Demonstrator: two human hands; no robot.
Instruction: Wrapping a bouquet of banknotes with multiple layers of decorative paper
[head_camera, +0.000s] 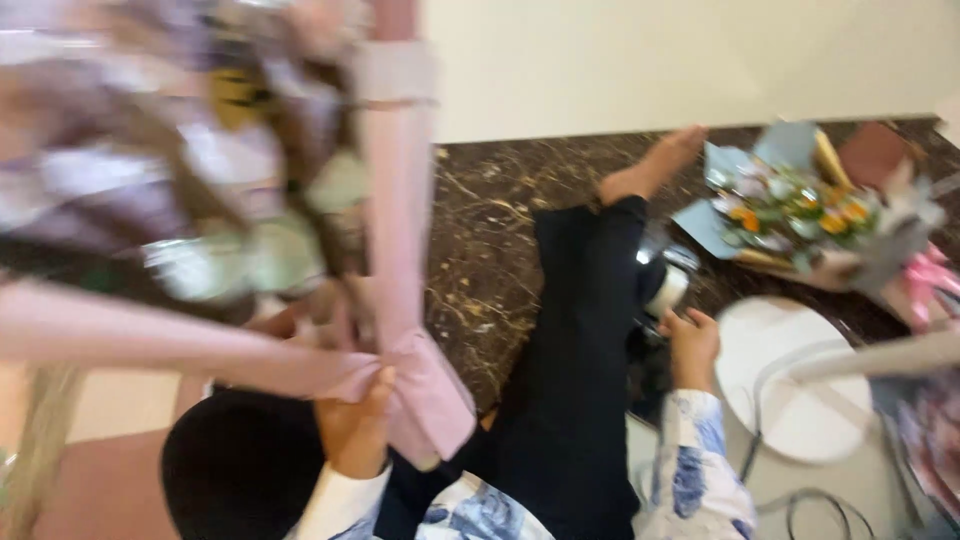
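My left hand (352, 425) is shut on a gathered fold of pink wrapping paper (400, 260), which wraps a large, blurred bouquet (170, 150) raised at the upper left. My right hand (690, 345) rests by my outstretched leg in black trousers (580, 330), with its fingers curled next to a small dark and white object (662, 285) on the floor. Motion blur hides whether that hand grips anything. Both sleeves are white with a blue flower print.
A finished bouquet (800, 205) in grey-blue paper with orange flowers lies on the dark marble floor (500, 220) at the right. Beside it are a white round board (790, 380), a pale roll (880, 360) and a black cable (815, 505). A cream wall lies beyond.
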